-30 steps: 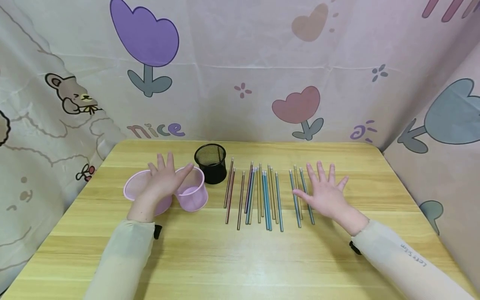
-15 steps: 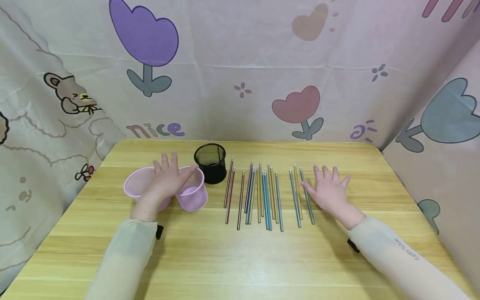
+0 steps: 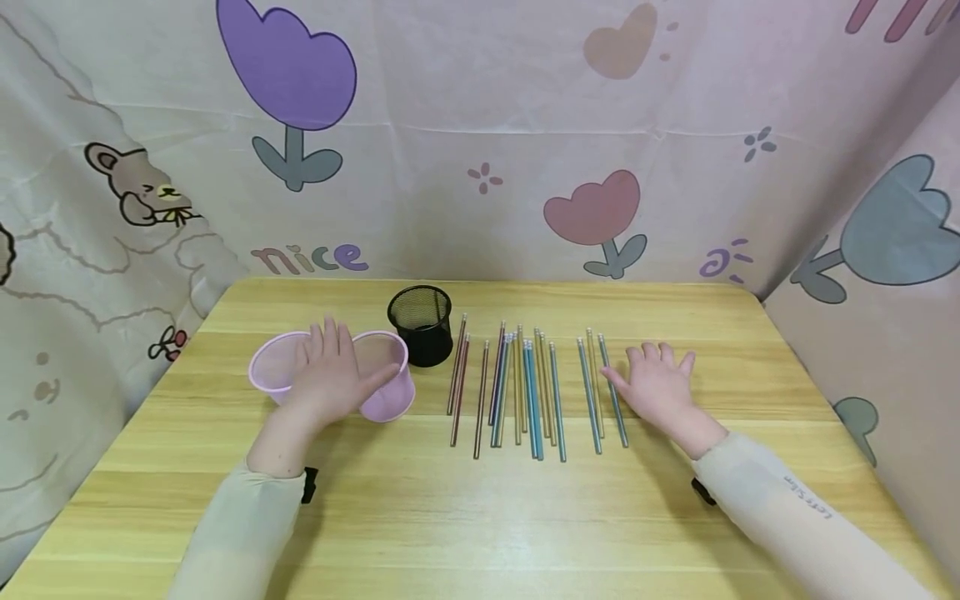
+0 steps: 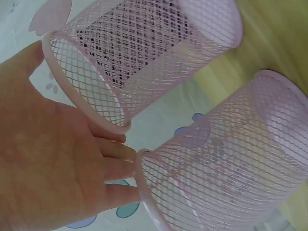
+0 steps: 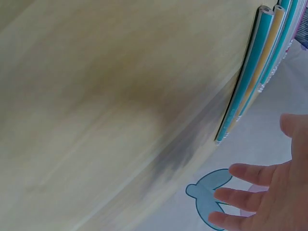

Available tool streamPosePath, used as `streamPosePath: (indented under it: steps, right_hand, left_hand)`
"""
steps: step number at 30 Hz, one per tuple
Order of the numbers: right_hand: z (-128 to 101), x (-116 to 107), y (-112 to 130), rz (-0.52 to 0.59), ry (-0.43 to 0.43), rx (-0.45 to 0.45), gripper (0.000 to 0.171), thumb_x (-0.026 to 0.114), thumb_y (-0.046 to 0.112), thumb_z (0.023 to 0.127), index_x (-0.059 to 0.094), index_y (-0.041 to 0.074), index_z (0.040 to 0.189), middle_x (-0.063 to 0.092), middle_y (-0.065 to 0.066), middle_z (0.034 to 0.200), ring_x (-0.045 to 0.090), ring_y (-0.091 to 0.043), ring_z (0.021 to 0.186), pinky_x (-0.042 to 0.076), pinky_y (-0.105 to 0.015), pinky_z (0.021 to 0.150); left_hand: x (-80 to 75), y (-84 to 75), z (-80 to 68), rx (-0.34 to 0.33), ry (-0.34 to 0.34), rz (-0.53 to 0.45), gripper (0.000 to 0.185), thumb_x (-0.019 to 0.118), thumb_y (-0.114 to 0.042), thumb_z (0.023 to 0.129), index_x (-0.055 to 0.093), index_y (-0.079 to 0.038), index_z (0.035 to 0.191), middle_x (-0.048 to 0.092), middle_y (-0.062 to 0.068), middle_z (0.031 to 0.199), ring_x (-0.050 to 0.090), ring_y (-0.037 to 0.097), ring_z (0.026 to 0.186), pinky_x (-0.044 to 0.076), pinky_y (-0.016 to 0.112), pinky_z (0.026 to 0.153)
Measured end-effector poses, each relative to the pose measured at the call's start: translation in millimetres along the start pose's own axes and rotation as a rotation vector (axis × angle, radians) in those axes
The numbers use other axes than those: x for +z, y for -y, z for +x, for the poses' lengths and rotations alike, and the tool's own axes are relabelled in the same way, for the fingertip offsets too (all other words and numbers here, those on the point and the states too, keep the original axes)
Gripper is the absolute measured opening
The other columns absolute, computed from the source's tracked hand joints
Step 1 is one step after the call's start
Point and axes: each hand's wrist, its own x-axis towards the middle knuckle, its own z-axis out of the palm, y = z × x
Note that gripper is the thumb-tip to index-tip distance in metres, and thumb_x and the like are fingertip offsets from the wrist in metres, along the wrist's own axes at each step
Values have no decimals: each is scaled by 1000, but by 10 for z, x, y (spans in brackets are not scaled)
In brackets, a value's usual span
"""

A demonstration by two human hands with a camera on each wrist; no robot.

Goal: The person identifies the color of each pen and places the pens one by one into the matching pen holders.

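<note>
Two pink mesh cups (image 3: pixel 273 367) (image 3: pixel 388 393) stand side by side at the table's left. My left hand (image 3: pixel 333 377) hovers in front of them with straight fingers. In the left wrist view its fingers (image 4: pixel 115 168) lie by the rims of both pink cups (image 4: pixel 144 53) (image 4: pixel 226 159). A row of several thin coloured sticks (image 3: pixel 525 383) lies in the middle. My right hand (image 3: pixel 660 383) is open and low over the table, its thumb beside the rightmost sticks (image 3: pixel 613 392). The right wrist view shows the stick ends (image 5: pixel 255 72) and that hand (image 5: pixel 269 197) holding nothing.
A black mesh pen cup (image 3: pixel 421 325) stands upright between the pink cups and the sticks. The wooden table (image 3: pixel 480 508) is walled on three sides by a printed cloth backdrop (image 3: pixel 480 142).
My left hand has drawn back slightly toward me in front of the pink cups. My right hand has sunk lower and its spread fingers have come closer together.
</note>
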Motion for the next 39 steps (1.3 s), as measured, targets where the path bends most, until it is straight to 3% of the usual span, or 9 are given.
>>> streamPosePath:
  steps: [6, 15, 30, 35, 39]
  right_hand:
    - [24, 27, 1, -14, 9, -1, 66, 41, 52, 94, 51, -4, 128, 44, -32, 134, 33, -53, 126, 10, -75, 103]
    - [33, 18, 14, -4, 12, 10, 67, 42, 53, 94, 52, -4, 127, 44, -31, 134, 31, -52, 127, 6, -74, 105]
    - [68, 71, 9, -19, 1, -1, 63, 46, 50, 93, 55, -4, 123, 50, -28, 130, 36, -50, 125, 11, -72, 106]
    - [64, 77, 11, -47, -2, -24, 60, 49, 47, 93, 57, -5, 121, 55, -27, 125, 43, -45, 119, 21, -67, 104]
    - [87, 96, 6, -62, -23, -39, 51, 53, 44, 91, 63, -3, 107, 64, -23, 105, 53, -39, 102, 37, -54, 87]
  left_hand:
    - [54, 11, -11, 18, 28, 0, 107, 33, -70, 88, -2, 15, 143, -11, 33, 150, -13, 53, 136, -12, 66, 108]
    - [142, -28, 55, 75, -9, 34, 106, 32, -72, 87, -1, 10, 146, -6, 29, 153, -11, 47, 140, -11, 66, 108]
    - [270, -88, 92, 129, -108, -35, 105, 46, -65, 86, 4, 11, 145, 0, 28, 153, -5, 47, 141, -5, 55, 116]
    - [251, -57, 55, 161, -100, -45, 107, 49, -65, 85, 3, 12, 145, 0, 29, 153, -2, 47, 141, -1, 56, 116]
    - [259, -38, 35, 182, -74, -44, 106, 46, -64, 87, 1, 12, 145, -3, 29, 153, -2, 47, 141, 1, 56, 116]
